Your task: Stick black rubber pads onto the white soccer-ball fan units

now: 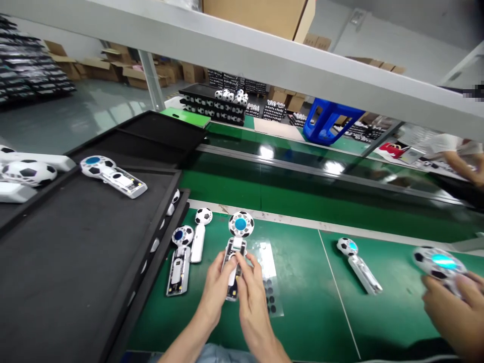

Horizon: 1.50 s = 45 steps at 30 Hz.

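My left hand [216,288] and my right hand [249,297] both grip a handheld fan [237,252] with a football-patterned head and a blue centre. Its white body is open, showing circuitry, and my fingers hide most of it. Just right of my right hand lies a clear sheet of black round pads [269,282]. To the left, on the green belt [298,297], lie an open-bodied fan [179,262] and a white-handled fan [199,234]. Another fan [357,264] lies further right.
A co-worker's hand [449,307] holds a lit fan [439,264] at the right. A black tray [75,252] with more fans runs along the left. A grey shelf [245,55] crosses overhead, with a blue stool [328,121] and stacked cartons beyond.
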Available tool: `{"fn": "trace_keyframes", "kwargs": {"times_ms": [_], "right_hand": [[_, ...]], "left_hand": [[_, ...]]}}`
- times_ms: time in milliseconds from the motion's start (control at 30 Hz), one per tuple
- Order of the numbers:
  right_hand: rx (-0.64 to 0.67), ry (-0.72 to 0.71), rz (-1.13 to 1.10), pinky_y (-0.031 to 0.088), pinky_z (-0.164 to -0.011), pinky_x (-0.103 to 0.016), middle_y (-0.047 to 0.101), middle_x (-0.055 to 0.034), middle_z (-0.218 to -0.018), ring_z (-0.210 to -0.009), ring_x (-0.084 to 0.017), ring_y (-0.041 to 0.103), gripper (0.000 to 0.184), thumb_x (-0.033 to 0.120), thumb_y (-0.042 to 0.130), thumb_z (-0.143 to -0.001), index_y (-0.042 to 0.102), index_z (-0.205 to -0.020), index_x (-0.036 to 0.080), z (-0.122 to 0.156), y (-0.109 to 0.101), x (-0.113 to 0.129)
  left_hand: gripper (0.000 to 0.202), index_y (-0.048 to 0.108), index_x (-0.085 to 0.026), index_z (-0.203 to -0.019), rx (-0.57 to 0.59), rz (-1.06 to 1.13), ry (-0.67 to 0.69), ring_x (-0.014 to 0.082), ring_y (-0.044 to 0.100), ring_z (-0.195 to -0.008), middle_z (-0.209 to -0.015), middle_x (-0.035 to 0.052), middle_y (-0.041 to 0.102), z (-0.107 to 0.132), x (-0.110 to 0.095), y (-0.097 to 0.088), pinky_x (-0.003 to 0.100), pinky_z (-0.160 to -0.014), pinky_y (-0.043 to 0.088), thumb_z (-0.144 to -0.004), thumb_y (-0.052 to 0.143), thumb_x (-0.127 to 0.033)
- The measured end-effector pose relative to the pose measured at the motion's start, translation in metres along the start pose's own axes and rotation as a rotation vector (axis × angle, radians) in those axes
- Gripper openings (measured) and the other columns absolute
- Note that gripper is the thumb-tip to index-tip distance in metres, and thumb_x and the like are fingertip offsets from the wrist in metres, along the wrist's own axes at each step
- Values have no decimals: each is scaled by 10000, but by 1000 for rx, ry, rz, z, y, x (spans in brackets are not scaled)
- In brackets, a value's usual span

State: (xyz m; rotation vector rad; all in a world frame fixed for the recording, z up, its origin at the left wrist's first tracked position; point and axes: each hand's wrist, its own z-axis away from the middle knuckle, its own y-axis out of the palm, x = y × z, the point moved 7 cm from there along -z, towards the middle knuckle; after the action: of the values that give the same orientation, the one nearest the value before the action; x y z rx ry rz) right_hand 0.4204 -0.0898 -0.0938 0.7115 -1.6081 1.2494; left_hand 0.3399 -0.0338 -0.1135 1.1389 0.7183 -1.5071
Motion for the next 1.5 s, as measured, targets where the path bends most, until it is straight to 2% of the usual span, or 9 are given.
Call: {"fn": "trace_keyframes", "kwargs": {"times_ms": [100,233,467,600,700,967,1167,1300,1500], "right_hand": [[-37,188,-202,375,-1014,-432,319,-74,-1438,-1303,-233,331,564,320,412,-903,203,-1425,280,-1,7,-33],[-54,337,-481,540,-745,-398,497,-119,-1298,-1019,-265,595,706,404,485,-831,143,-1431,256,-24,-13,-76],[-475,514,38,497,-533,-342,583,-167,-1103,-713,-243,615,751,421,439,-706,304,-1375,107,-44,-192,-161],[-530,544,285,470,-662,-476,530,-229,-1100,-847,-329,579,630,331,429,-728,406,-1304,78,-40,-245,-170],[-436,406,412,403,-840,-506,478,-227,-1178,-1049,-325,496,480,250,374,-808,435,-1260,97,-46,-221,-148],[259,125,529,445,-780,-251,611,-20,-932,-878,-156,586,205,75,567,-754,614,-900,211,-52,-42,-118],[327,182,625,424,-769,-306,602,-85,-916,-910,-211,571,168,11,544,-724,560,-783,168,-56,-27,-119],[296,203,551,420,-719,-289,607,-47,-794,-803,-193,591,217,-32,524,-662,516,-715,178,-57,-29,-115],[209,233,245,442,-545,-234,503,48,-541,-518,-129,552,131,88,442,-736,464,-660,192,-65,-41,-80]], "left_hand": [[441,561,-116,-1015,-33,-162,8,219,644,-761,-857,89,666,-11,7,17,308,-645,522,-844,335,-454],[412,644,-147,-971,-53,-485,108,251,593,-905,-908,108,636,-41,-1,33,371,-814,475,-836,359,-413],[551,536,109,-1100,-270,-1147,177,490,348,-1099,-1069,340,485,-95,-36,-50,623,-888,245,-772,457,-326],[406,634,44,-926,-269,-1361,189,487,343,-1096,-1051,327,498,-100,-27,-66,583,-873,260,-768,465,-288],[392,617,-34,-1029,-209,-1408,241,440,372,-1116,-1098,278,515,-94,-14,-47,536,-893,271,-831,396,-290],[485,425,-111,-1279,-66,-1174,125,351,581,-918,-1070,216,594,-89,22,-19,454,-841,386,-830,434,-294],[362,569,-140,-853,-76,-670,-107,343,609,-892,-850,159,657,-92,37,-35,421,-760,454,-750,521,-484],[533,512,-164,-923,0,-225,-163,229,655,-742,-789,89,663,-71,42,-33,331,-673,500,-737,432,-657],[475,486,-171,-983,66,70,-153,183,628,-654,-772,47,634,-34,25,-22,281,-587,479,-703,595,-539]]}}
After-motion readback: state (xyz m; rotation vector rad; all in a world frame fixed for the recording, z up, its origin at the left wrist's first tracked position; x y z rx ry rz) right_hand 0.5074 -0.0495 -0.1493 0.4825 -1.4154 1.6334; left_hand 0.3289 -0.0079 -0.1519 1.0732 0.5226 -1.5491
